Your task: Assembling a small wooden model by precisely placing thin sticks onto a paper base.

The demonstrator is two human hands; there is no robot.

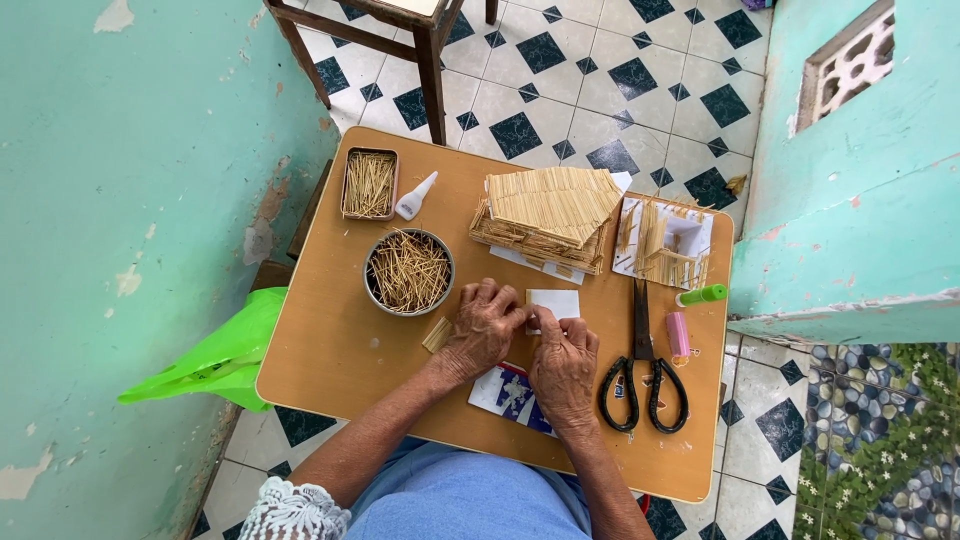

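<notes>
My left hand (483, 325) and my right hand (563, 365) meet at the near edge of a small white card (556, 303) lying on the wooden table (330, 350). The fingertips of both hands pinch something thin at the card's left corner; it is too small to identify. A round metal bowl of toothpicks (408, 271) stands just left of my left hand. A short bundle of sticks (437, 335) lies by my left wrist. A printed card (505, 393) sits under my right wrist.
A stack of toothpick panels (548, 217) and a part-built toothpick frame (663, 243) lie at the far side. A rectangular tin of sticks (369, 184), a white glue bottle (416, 196), black scissors (643, 370), a green-capped tube (703, 295), a pink item (678, 334) surround them. A green bag (220, 352) hangs left.
</notes>
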